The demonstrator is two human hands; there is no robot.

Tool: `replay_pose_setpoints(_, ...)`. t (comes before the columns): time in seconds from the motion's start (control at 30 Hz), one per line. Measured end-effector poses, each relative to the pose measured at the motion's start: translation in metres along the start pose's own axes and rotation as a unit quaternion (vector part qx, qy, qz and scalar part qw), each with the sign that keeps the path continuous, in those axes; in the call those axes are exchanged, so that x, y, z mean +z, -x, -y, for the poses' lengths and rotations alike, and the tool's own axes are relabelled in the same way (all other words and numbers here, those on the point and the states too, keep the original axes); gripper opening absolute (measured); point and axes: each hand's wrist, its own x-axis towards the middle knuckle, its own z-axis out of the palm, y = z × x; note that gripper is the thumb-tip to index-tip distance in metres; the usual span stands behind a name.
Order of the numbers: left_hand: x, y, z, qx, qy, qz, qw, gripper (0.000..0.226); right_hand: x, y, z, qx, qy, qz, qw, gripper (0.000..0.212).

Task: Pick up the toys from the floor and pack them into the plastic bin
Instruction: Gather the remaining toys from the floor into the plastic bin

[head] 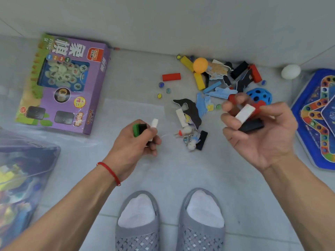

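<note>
Toys are already gathered in both hands, which I judge to be collecting several blocks per trip to save reaches. Low in the frame are two grey slippers [170, 221]. Above them, left of centre, the left hand [135, 142] curls round a green block [136, 129], a black one and a white one. Right of centre, the right hand [257, 131] lies palm up, fingers pinching a white block [244, 113] over red and black ones. At the lower left edge sits the clear plastic bin [23, 171], close for dropping. Beyond, the loose pile [213, 87] lies upper centre by the wall. At upper left, the purple chess box [61, 82] reads "XIANG QI", printed upside down from here; its smaller print is illegible. A blue board game [319, 120] sits at the right edge.
</note>
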Motion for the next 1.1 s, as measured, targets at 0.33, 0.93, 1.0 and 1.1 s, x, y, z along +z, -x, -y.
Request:
replay_pose_setpoints(0.33,0.004,-0.014,-0.002,-0.013,0.016,0.096,0.995,0.030,-0.003,-0.058,-0.019,-0.020,0.823,-0.033,0.567,0.061)
replay_pose_setpoints(0.93,0.054,-0.065,-0.009,0.237,-0.573,-0.105,0.777,0.053,-0.013,-0.093,-0.020,-0.088,0.894,0.106,0.427,0.050)
replay_pose_setpoints(1.0,0.055,-0.066,-0.009,0.221,-0.581,-0.106,0.777,0.054,-0.015,-0.092,-0.020,-0.097,0.890,0.103,0.433,0.053)
replay_pose_setpoints(1.1,0.056,-0.065,-0.012,0.201,-0.573,-0.099,0.788,0.050,-0.015,-0.090,-0.021,-0.095,0.885,0.090,0.446,0.052)
